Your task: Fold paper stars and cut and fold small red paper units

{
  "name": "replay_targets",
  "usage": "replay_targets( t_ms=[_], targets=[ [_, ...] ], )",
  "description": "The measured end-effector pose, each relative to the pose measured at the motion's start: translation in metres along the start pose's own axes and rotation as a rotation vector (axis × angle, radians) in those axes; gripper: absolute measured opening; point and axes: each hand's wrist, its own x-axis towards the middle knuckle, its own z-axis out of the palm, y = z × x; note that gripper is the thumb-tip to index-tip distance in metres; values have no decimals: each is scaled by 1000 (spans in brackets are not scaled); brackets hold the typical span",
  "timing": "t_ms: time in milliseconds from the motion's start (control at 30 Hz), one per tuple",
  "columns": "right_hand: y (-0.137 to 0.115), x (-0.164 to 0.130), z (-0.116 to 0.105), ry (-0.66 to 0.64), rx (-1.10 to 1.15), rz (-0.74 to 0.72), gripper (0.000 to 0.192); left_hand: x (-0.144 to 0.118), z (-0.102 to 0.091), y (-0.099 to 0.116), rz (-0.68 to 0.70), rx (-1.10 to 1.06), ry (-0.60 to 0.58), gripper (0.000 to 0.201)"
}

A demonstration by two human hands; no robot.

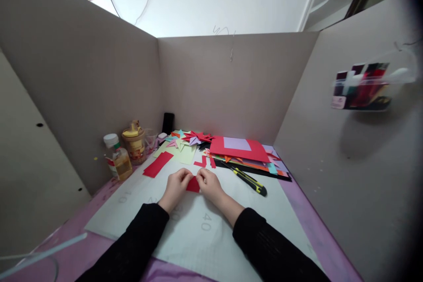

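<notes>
Apparently, in the head view, both your hands pinch one small red paper (pixel 193 186) between closed fingertips, the left hand (pixel 178 183) and the right hand (pixel 209 185) almost meeting near its upper edge; probably this close grip keeps the thin piece steady. It is in front of you, over the white mat (pixel 194 242), but I cannot tell if it touches. The mat, flat and printed with numbers, seems to protect the pink-covered desk (pixel 300 202). The cutter (pixel 249 180), slim with black and yellow handle, lies at your right, perhaps for easy reach. Smooth red strips (pixel 158 164) lie at left; behind, pointed paper shapes (pixel 197 136) and a stack of flat sheets (pixel 243 154) seem kept away to leave working room.
</notes>
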Motion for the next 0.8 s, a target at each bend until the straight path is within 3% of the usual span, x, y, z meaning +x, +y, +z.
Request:
replay_targets(
  t_ms=[133, 233, 333, 400, 567, 667, 800],
  targets=[
    [3, 2, -4, 19, 192, 118, 16, 1, -4, 1, -29, 3, 24, 18],
    [5, 3, -7, 104, 322, 210, 17, 3, -5, -1, -61, -23, 59, 19],
    [4, 3, -5, 159, 405, 225, 15, 5, -4, -6, -92, -56, 84, 21],
    [4, 2, -1, 125, 413, 206, 18, 6, -2, -9, -106, -102, 79, 23],
    [7, 2, 4, 112, 399, 253, 26, 6, 5, -15, -192, -360, -11, 24],
    [9, 2, 2, 125, 461, 299, 27, 6, 7, -15, -231, -517, -78, 40],
    [8, 1, 2, 106, 553, 361, 28, 6, 6, -11, -248, -563, -85, 49]
  ],
)
